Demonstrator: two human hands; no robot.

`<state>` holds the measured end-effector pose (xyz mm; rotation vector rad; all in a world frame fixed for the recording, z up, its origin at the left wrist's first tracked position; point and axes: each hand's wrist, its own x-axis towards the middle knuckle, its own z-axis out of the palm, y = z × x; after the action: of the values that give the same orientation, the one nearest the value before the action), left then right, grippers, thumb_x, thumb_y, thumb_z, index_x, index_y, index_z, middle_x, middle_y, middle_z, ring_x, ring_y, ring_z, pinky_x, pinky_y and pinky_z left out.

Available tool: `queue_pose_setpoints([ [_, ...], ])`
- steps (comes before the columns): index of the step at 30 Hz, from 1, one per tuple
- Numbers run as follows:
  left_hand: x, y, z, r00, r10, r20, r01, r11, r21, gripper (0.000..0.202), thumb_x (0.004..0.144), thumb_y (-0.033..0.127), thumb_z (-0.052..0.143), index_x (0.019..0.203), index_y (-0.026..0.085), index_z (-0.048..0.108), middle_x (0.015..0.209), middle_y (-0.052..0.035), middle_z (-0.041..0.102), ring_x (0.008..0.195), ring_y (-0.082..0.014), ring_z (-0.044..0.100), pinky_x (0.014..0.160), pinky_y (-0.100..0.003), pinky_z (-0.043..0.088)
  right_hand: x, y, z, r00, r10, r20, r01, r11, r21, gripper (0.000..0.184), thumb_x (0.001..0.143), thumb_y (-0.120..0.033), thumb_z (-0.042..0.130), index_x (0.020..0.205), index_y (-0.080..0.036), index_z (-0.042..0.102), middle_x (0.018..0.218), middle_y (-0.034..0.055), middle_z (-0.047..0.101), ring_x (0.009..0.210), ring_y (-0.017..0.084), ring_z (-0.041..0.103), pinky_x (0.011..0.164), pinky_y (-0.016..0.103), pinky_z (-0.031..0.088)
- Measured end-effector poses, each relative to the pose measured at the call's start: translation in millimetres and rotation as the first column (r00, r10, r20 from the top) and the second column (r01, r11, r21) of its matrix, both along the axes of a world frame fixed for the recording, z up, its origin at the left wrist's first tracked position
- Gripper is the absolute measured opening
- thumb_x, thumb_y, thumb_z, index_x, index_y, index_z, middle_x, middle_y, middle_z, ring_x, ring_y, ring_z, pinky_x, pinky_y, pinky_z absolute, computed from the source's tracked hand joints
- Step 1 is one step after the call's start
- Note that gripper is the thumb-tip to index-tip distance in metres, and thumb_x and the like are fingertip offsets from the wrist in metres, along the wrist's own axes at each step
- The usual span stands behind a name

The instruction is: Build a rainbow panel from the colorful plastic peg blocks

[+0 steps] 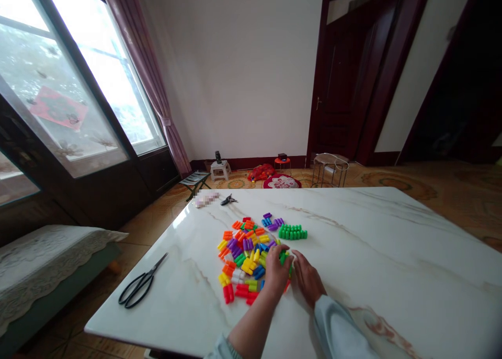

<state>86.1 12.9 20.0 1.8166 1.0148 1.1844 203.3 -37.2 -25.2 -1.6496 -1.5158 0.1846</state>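
A pile of colourful plastic building blocks (250,265) lies on the white marble-patterned table (376,254). At the pile's right edge, my left hand (277,269) has its fingers curled down over a green block (283,256), partly hidden by them. My right hand (308,278) rests on its side just to the right, fingers stretched out toward the left hand. Its fingertips are close to the green block; whether they touch it I cannot tell. Beyond my hands stands a joined group of green blocks (293,232), with purple and blue blocks (272,222) to its left.
Black-handled scissors (141,285) lie at the table's left side. Dark pliers-like cutters (228,199) and a blurred item (206,199) sit near the far left edge. Past the table are a white stool (220,169), a round stool (330,165) and a folding stool (195,181).
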Motion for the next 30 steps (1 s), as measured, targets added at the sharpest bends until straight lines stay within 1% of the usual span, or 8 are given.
queue_pose_setpoints([
  [6, 1.9, -1.3, 0.5, 0.997, -0.056, 0.054, 0.054, 0.998, 0.032, 0.014, 0.078, 0.019, 0.057, 0.089, 0.018, 0.066, 0.090, -0.0056, 0.064, 0.087, -0.0188, 0.061, 0.081, -0.033, 0.047, -3.3, -2.3, 8.7, 0.995, 0.065, 0.072, -0.064, 0.998, -0.025, 0.029, 0.093, -0.029, 0.029, 0.107, -0.019, 0.051, 0.099, 0.0091, 0.066, 0.087, 0.019, 0.065, 0.075, 0.028, 0.048],
  [9, 0.2, -4.0, -1.8, 0.996, -0.083, 0.030, 0.082, 0.996, 0.023, 0.016, 0.080, 0.018, 0.054, 0.091, 0.018, 0.066, 0.093, -0.0060, 0.064, 0.090, -0.0189, 0.060, 0.084, -0.034, 0.047, -4.3, -3.3, 6.7, 0.994, 0.067, 0.090, -0.061, 0.996, -0.059, 0.023, 0.092, -0.029, 0.030, 0.099, -0.021, 0.050, 0.086, 0.0060, 0.065, 0.073, 0.019, 0.064, 0.065, 0.026, 0.044],
  [14, -1.9, -9.1, -2.3, 0.988, -0.152, -0.039, 0.153, 0.988, 0.033, 0.022, 0.080, 0.015, 0.054, 0.098, 0.019, 0.066, 0.098, -0.0070, 0.063, 0.095, -0.0192, 0.059, 0.088, -0.034, 0.047, -5.5, -6.0, 6.3, 0.997, 0.061, 0.049, -0.056, 0.993, -0.101, 0.017, 0.091, -0.028, 0.031, 0.095, -0.022, 0.046, 0.073, 0.0025, 0.061, 0.064, 0.019, 0.060, 0.058, 0.027, 0.040],
  [17, -11.8, -9.2, -0.2, 0.994, -0.096, -0.047, 0.100, 0.992, 0.083, 0.026, 0.086, 0.021, 0.051, 0.110, 0.019, 0.062, 0.109, -0.0095, 0.059, 0.101, -0.0201, 0.058, 0.090, -0.035, 0.047, -3.0, -5.1, 6.3, 1.000, -0.001, 0.029, 0.003, 0.999, -0.047, 0.015, 0.090, -0.029, 0.031, 0.090, -0.023, 0.045, 0.073, 0.0015, 0.059, 0.064, 0.018, 0.058, 0.059, 0.027, 0.041],
  [21, -44.0, -4.8, -3.5, 0.998, 0.012, -0.062, -0.003, 0.990, 0.139, 0.032, 0.093, 0.021, 0.036, 0.114, 0.020, 0.060, 0.111, -0.0099, 0.058, 0.101, -0.0193, 0.058, 0.089, -0.035, 0.047, 5.7, 2.8, -2.3, 0.979, -0.198, -0.046, 0.202, 0.974, 0.106, 0.017, 0.086, -0.031, 0.036, 0.091, -0.021, 0.049, 0.082, 0.0055, 0.059, 0.075, 0.019, 0.058, 0.069, 0.030, 0.046],
  [25, -74.5, -2.2, -23.0, 0.992, 0.118, -0.038, -0.115, 0.991, 0.072, 0.033, 0.091, 0.024, 0.039, 0.120, 0.019, 0.055, 0.104, -0.0095, 0.064, 0.086, -0.0190, 0.064, 0.078, -0.034, 0.052, 13.4, 11.3, -17.0, 0.945, -0.308, -0.111, 0.320, 0.940, 0.119, 0.017, 0.080, -0.031, 0.041, 0.086, -0.019, 0.052, 0.082, 0.0079, 0.060, 0.075, 0.020, 0.058, 0.070, 0.032, 0.048],
  [27, -81.2, -2.5, -34.1, 0.987, 0.161, -0.003, -0.161, 0.987, 0.015, 0.036, 0.090, 0.028, 0.044, 0.124, 0.019, 0.051, 0.099, -0.0087, 0.067, 0.078, -0.0185, 0.066, 0.074, -0.034, 0.053, 15.6, 13.8, -21.9, 0.940, -0.323, -0.111, 0.334, 0.937, 0.105, 0.017, 0.077, -0.030, 0.043, 0.083, -0.019, 0.054, 0.081, 0.0085, 0.060, 0.074, 0.021, 0.059, 0.070, 0.033, 0.048],
  [30, -82.4, -2.0, -43.9, 0.981, 0.195, 0.018, -0.195, 0.981, -0.011, 0.035, 0.087, 0.031, 0.051, 0.120, 0.018, 0.053, 0.097, -0.0083, 0.069, 0.077, -0.0195, 0.067, 0.072, -0.033, 0.054, 18.7, 18.1, -23.2, 0.931, -0.347, -0.114, 0.357, 0.931, 0.077, 0.017, 0.075, -0.031, 0.046, 0.080, -0.019, 0.056, 0.078, 0.0086, 0.062, 0.070, 0.021, 0.059, 0.067, 0.033, 0.048],
])
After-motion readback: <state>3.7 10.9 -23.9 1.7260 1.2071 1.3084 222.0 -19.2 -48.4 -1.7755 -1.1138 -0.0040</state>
